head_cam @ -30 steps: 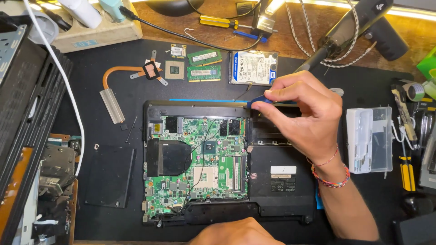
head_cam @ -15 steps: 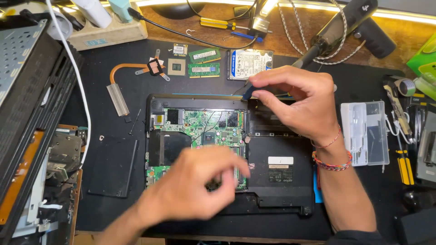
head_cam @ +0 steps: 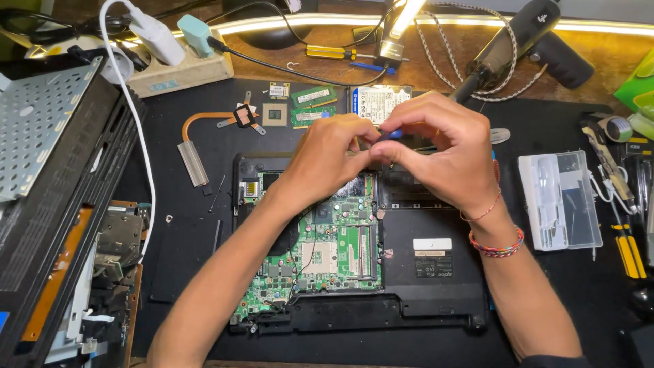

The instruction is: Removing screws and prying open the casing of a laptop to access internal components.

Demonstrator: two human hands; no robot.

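An opened black laptop base [head_cam: 436, 300] lies on a black mat, with its green motherboard [head_cam: 327, 252] bare on the left half. Both my hands meet over the base's top edge. My right hand [head_cam: 443, 153], with bead bracelets on the wrist, grips a small blue-handled tool [head_cam: 392, 134] between thumb and fingers. My left hand [head_cam: 327, 160] reaches across the motherboard, and its fingertips pinch at the tool's lower end against my right thumb. The tool's tip is hidden by my fingers.
Behind the laptop lie a copper heat pipe [head_cam: 197, 146], a processor chip [head_cam: 275, 114], two memory sticks [head_cam: 313, 95] and a hard drive [head_cam: 378, 102]. A clear plastic box [head_cam: 558, 201] and yellow screwdrivers [head_cam: 627, 252] are at the right. Stacked laptop parts [head_cam: 54, 170] fill the left.
My left hand rose from the near edge, crossed the motherboard and joined my right hand at the tool. My right hand stayed at the base's top edge.
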